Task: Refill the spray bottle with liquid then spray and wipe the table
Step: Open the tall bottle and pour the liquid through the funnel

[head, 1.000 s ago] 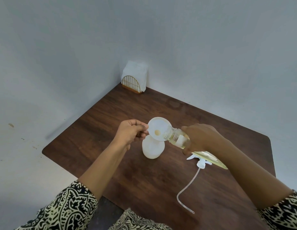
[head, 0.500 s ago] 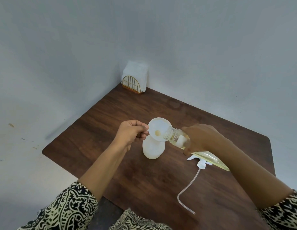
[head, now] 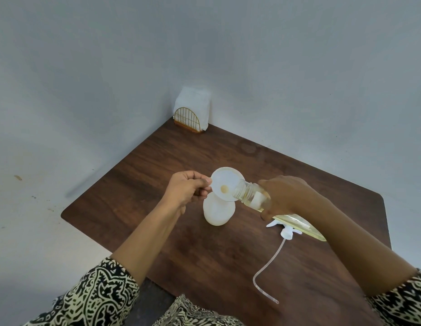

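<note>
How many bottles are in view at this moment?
2. The white spray bottle stands mid-table under the funnel; the clear refill bottle is tilted in the right hand. None seem hidden.

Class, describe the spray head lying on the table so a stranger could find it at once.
Start at the brown wooden table. Look toward its right side, just below the tilted clear refill bottle. There lies the white spray head, the only item trailing a long, thin, curved tube toward the near edge.

Table (head: 204,255) dark matt wood grain; funnel (head: 226,182), spray bottle (head: 218,211) translucent plastic, probably; napkin holder (head: 187,118) gold wire.
</note>
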The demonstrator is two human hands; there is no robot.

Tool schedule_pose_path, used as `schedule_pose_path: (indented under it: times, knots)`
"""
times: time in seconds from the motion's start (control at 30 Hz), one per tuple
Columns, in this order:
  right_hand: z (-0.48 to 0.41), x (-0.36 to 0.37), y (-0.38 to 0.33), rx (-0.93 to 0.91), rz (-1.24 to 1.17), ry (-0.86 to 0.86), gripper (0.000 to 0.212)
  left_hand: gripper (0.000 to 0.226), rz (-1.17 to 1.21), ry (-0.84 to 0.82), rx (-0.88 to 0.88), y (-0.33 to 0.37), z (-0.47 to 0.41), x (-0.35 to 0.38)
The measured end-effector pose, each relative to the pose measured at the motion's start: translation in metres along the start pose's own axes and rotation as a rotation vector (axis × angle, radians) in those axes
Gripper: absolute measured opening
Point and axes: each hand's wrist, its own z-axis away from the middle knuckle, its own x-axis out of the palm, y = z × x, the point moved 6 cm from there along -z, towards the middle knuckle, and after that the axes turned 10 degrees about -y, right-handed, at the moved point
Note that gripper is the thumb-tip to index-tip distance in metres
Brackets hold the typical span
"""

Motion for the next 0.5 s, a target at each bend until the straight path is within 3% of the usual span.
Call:
schedule_pose_path:
  times: [0.5]
  knots:
    - [0.0006, -0.0005, -0.0001, 0.008, 0.006, -0.020, 0.053, 0.002, 0.006, -0.007, -0.002, -0.0005, -0.0009, -0.0001]
